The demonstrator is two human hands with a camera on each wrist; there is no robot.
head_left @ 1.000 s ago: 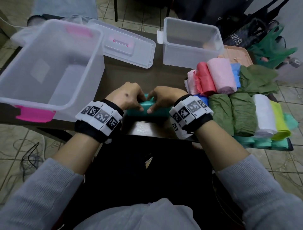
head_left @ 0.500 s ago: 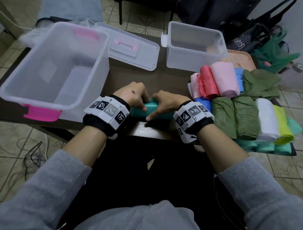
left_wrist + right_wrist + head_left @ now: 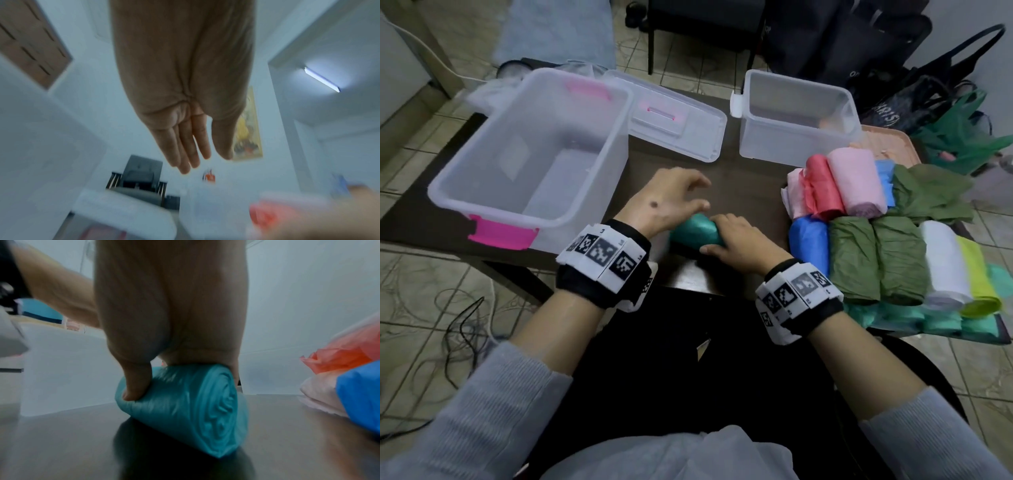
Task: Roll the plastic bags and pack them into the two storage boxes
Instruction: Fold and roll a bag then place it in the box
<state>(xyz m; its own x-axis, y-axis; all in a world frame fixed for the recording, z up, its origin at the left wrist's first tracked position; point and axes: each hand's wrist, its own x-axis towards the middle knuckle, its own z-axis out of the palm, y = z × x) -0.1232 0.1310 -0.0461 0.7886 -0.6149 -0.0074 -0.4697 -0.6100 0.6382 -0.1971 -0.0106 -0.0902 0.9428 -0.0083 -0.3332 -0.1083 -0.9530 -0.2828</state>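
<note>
A rolled teal bag (image 3: pixel 695 233) (image 3: pixel 185 404) lies on the dark table (image 3: pixel 743 185) near its front edge. My right hand (image 3: pixel 726 236) (image 3: pixel 179 369) grips it, thumb on the near side and fingers over the top. My left hand (image 3: pixel 688 195) (image 3: pixel 197 159) hovers just above and left of the roll with fingers straight, holding nothing. A big clear box with pink latches (image 3: pixel 527 164) stands at the left and a smaller clear box (image 3: pixel 794 120) at the back right. Rolled and folded bags (image 3: pixel 873 233) in pink, red, blue, green, white and yellow lie at the right.
A clear lid with a pink handle (image 3: pixel 674 123) lies between the two boxes. A pink tray (image 3: pixel 890 144) sits behind the bag pile. Dark bags (image 3: pixel 893 85) and cables (image 3: pixel 458 329) are on the tiled floor around the table.
My left hand has let go of the teal roll, lifted and opened. The right hand still grips the roll. The head view has tilted a little, so everything sits lower in the frame.
</note>
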